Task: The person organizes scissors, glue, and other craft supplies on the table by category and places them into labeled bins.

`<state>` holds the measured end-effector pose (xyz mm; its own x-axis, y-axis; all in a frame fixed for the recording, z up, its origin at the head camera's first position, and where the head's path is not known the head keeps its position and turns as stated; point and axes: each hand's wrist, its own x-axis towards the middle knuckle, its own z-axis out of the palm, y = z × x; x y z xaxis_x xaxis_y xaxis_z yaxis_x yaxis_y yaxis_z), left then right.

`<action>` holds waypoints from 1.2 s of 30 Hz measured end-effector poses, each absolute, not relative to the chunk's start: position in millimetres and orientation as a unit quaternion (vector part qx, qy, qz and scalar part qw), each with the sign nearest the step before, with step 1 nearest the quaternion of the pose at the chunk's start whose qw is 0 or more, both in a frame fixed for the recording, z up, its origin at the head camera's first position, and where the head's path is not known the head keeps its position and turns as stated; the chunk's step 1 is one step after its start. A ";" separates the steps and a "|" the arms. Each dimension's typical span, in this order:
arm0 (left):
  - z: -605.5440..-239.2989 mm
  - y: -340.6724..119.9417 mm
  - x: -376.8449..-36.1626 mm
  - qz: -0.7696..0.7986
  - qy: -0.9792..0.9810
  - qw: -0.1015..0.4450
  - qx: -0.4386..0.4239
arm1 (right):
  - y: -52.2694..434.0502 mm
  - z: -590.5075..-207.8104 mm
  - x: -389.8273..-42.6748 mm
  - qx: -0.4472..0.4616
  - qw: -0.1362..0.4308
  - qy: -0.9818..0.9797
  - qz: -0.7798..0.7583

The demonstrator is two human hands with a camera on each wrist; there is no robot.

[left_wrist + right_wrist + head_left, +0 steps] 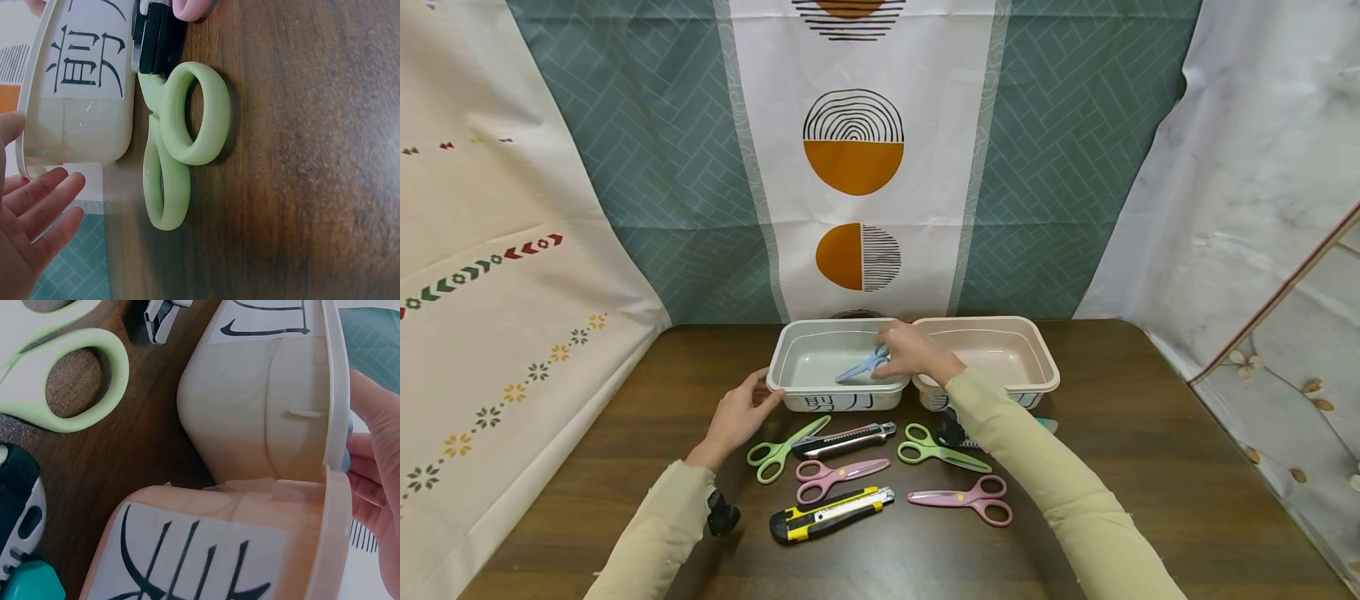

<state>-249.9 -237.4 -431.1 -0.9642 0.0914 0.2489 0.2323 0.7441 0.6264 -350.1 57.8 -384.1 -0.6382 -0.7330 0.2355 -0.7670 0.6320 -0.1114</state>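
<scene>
Blue scissors going into the left bin

Low in the frame, a yellow knife (831,514) and pink scissors (961,498) lie on the table (1150,467). Mid-frame, the left hand (739,414), fingers relaxed and holding nothing, rests on the left bin (790,350), likely steadying it. Above, the right hand (910,350) pinches blue scissors (861,368) low inside it; right bin (1037,350) alongside.

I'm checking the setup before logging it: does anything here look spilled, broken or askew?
Nothing stands out. Both bins sit upright side by side; scissors and utility knives lie flat on the table, and the right hand holds blue scissors inside the left bin.
</scene>
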 end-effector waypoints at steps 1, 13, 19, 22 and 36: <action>-430.9 -237.4 -249.9 -0.346 -0.929 0.102 -0.087 | 57.0 -384.5 -350.2 0.415 0.082 -0.900 0.104; -429.5 -236.8 -249.7 -0.343 -0.930 0.100 -0.085 | 50.9 -375.8 -334.3 0.408 0.048 -0.899 0.152; -426.6 -236.5 -248.7 -0.339 -0.931 0.101 -0.087 | 57.9 -367.9 -323.5 0.422 0.045 -0.890 0.168; -425.9 -236.3 -248.4 -0.337 -0.932 0.100 -0.088 | 62.3 -365.7 -319.6 0.429 0.047 -0.884 0.180; -425.7 -236.2 -248.9 -0.332 -0.935 0.092 -0.084 | 86.4 -365.4 -303.6 0.431 0.056 -0.885 0.166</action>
